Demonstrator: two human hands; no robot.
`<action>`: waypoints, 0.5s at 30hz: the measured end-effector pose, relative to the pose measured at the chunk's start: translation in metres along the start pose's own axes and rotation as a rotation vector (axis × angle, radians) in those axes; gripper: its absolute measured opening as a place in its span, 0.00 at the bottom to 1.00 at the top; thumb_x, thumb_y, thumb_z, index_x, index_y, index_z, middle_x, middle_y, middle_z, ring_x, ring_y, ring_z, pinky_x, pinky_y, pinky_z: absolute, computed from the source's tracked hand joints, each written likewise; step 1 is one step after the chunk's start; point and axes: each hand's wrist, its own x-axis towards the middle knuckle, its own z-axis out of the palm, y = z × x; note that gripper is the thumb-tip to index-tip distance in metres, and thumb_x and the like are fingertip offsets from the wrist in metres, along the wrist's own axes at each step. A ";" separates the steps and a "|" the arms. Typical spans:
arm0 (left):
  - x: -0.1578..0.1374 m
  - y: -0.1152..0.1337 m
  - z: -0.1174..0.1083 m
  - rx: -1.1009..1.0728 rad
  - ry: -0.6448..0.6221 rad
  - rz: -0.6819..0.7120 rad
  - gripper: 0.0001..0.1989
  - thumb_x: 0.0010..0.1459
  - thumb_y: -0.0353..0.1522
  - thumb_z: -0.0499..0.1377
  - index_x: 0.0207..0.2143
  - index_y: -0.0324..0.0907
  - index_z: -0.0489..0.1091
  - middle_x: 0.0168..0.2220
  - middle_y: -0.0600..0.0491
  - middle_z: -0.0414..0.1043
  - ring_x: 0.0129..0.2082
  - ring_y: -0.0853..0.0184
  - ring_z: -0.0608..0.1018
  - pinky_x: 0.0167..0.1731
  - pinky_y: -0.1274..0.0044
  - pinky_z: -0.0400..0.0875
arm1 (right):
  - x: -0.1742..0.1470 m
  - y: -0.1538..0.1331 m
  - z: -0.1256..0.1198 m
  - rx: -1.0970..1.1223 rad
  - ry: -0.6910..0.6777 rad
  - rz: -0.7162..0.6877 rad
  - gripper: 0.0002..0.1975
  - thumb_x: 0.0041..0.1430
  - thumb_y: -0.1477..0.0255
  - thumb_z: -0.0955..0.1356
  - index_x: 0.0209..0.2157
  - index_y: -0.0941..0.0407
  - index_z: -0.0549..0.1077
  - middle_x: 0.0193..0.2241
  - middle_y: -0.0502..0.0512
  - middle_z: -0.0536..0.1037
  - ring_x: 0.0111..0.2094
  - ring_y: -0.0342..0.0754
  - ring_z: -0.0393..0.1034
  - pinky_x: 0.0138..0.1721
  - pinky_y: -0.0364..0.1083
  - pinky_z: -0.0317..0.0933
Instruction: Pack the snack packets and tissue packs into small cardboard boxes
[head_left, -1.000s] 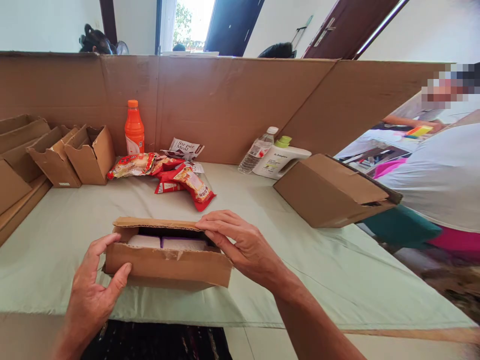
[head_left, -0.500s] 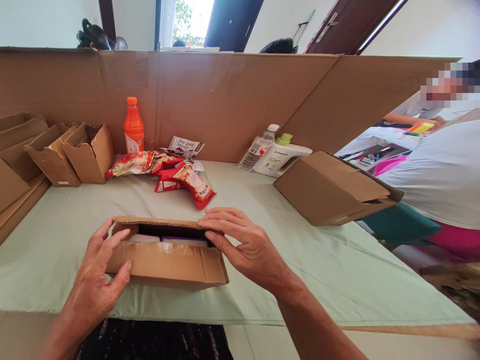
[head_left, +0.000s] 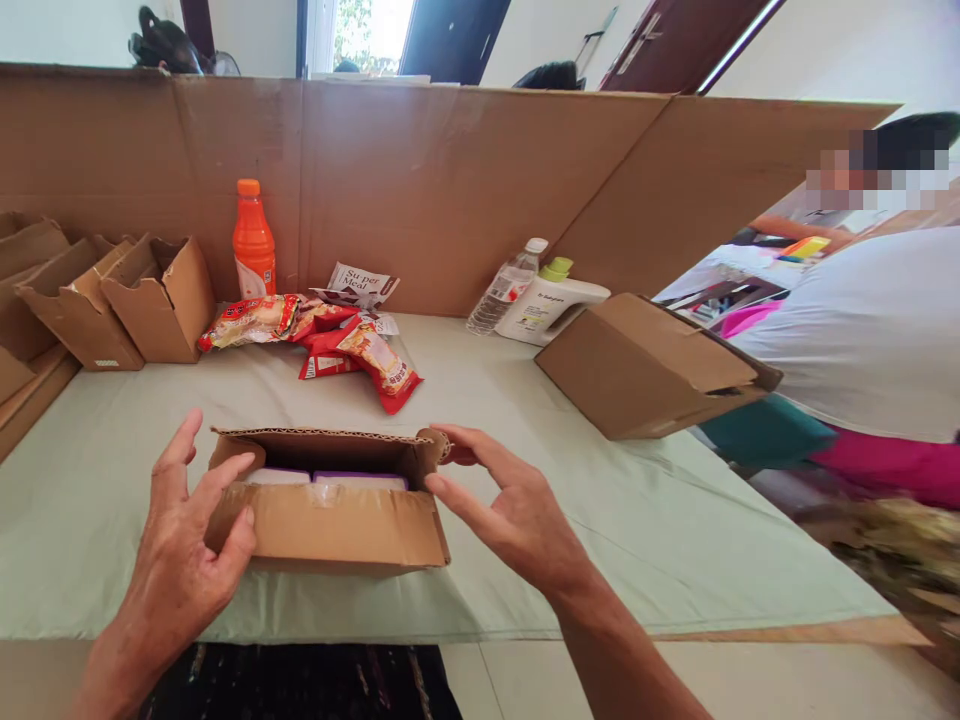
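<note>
An open cardboard box (head_left: 345,525) lies near the table's front edge, its opening facing up and toward me. Inside are two pale, purple-edged packs (head_left: 360,482), partly hidden by the front wall. My left hand (head_left: 191,520) is at the box's left end, fingers spread, the thumb against the front wall and a fingertip by the left side flap. At the right end, my right hand (head_left: 506,505) has its thumb and fingers around the upright side flap (head_left: 429,455). Part of its fingers is hidden behind that flap.
Red food packets (head_left: 360,355), an orange bottle (head_left: 255,240) and cardboard bins (head_left: 161,300) stand back left. A water bottle (head_left: 510,288), a white jug (head_left: 551,305) and a tilted carton (head_left: 645,370) are at right. A cardboard partition (head_left: 450,190) runs behind; a person sits beyond the right edge.
The right hand has drawn back from the box's top edge to its right end, where the side flap now stands up. The left hand's fingers have lifted and spread. The view has shifted slightly.
</note>
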 end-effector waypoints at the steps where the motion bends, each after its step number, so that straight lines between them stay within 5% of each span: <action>1: 0.003 0.000 0.000 0.017 -0.012 0.030 0.18 0.64 0.29 0.56 0.56 0.47 0.67 0.73 0.43 0.44 0.69 0.42 0.58 0.61 0.47 0.66 | 0.001 -0.002 0.002 -0.017 -0.021 -0.005 0.11 0.64 0.65 0.69 0.46 0.54 0.74 0.39 0.56 0.82 0.36 0.51 0.77 0.38 0.49 0.73; 4: 0.015 -0.001 0.001 0.087 -0.054 0.119 0.17 0.63 0.28 0.55 0.54 0.44 0.68 0.71 0.41 0.48 0.70 0.41 0.55 0.62 0.47 0.62 | 0.003 -0.005 0.007 -0.074 -0.009 -0.033 0.06 0.64 0.69 0.66 0.32 0.53 0.70 0.29 0.52 0.77 0.29 0.48 0.73 0.30 0.45 0.68; 7: 0.026 -0.001 0.001 0.127 -0.063 0.151 0.17 0.64 0.30 0.55 0.55 0.40 0.68 0.63 0.37 0.60 0.62 0.44 0.67 0.57 0.51 0.69 | 0.001 -0.003 0.012 -0.095 0.045 -0.061 0.10 0.66 0.71 0.64 0.28 0.53 0.66 0.25 0.50 0.73 0.25 0.46 0.68 0.26 0.44 0.65; 11: 0.041 -0.004 0.002 0.128 -0.072 0.162 0.22 0.66 0.31 0.54 0.61 0.36 0.66 0.51 0.40 0.68 0.49 0.53 0.75 0.47 0.60 0.77 | -0.009 0.003 0.019 -0.093 0.120 -0.126 0.08 0.68 0.74 0.64 0.34 0.53 0.72 0.31 0.54 0.78 0.33 0.49 0.74 0.34 0.47 0.71; 15: 0.052 -0.007 0.004 0.153 -0.096 0.174 0.21 0.66 0.33 0.53 0.59 0.36 0.68 0.51 0.39 0.70 0.50 0.51 0.76 0.47 0.60 0.76 | -0.018 0.006 0.024 -0.119 0.130 -0.210 0.13 0.69 0.75 0.63 0.48 0.53 0.77 0.48 0.61 0.79 0.47 0.53 0.75 0.46 0.53 0.71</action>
